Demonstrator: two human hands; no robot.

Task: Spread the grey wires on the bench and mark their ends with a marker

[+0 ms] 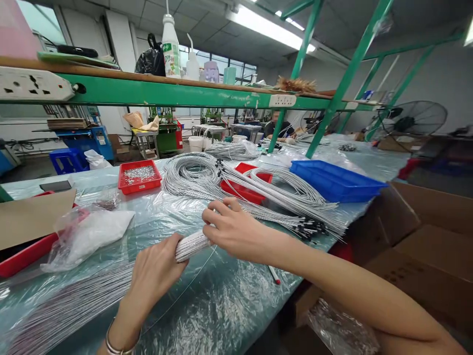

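A tight bundle of thin white cables [191, 245] is held between my hands, above the plastic-covered table. My left hand [157, 266], with a metal bangle at the wrist, is closed round its lower left part. Thin grey wires [79, 301] fan out from behind that hand to the lower left. My right hand [234, 229] is closed at the upper right end, fingers curled, so that end is hidden. One loose wire [195, 277] hangs below the bundle. Just beyond my right hand lie coiled white cables [192, 170] and a bunch with black ends [310, 228].
Small metal parts fill a red tray [139, 187]. A blue tray [336, 185] stands at right, another red tray [242, 197] under the cables. A plastic bag [92, 236] lies left, a red-tipped pen-like stick [274, 275] near the edge. Cardboard boxes [436, 251] flank the right. A person [283, 129] sits beyond.
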